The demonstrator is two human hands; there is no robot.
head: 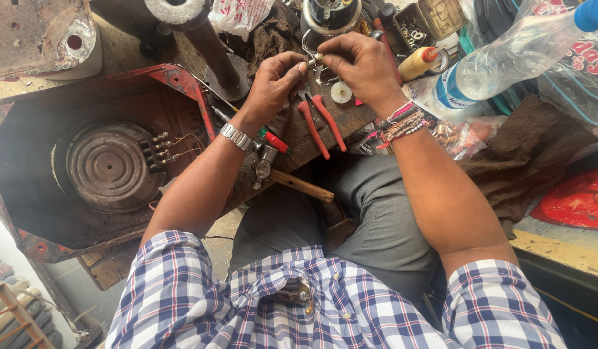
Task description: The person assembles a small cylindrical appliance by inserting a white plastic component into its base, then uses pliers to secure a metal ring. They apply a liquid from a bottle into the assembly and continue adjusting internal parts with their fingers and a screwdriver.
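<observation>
My left hand (273,81) and my right hand (360,64) meet above a cluttered wooden bench, both pinching a small metal part (315,62) between fingertips. A silver watch sits on my left wrist, and thread bracelets circle my right wrist. Directly under the hands lie red-handled pliers (319,123) and a small white disc (341,92). A hammer (283,171) with a wooden handle rests near my left forearm, beside a red-and-green screwdriver (273,139).
A rusty red machine housing (85,161) with a round coil plate and wired terminals fills the left. A clear plastic bottle (505,58) lies at upper right near a yellow glue bottle (418,63), a brown cloth (531,148) and a box of small parts.
</observation>
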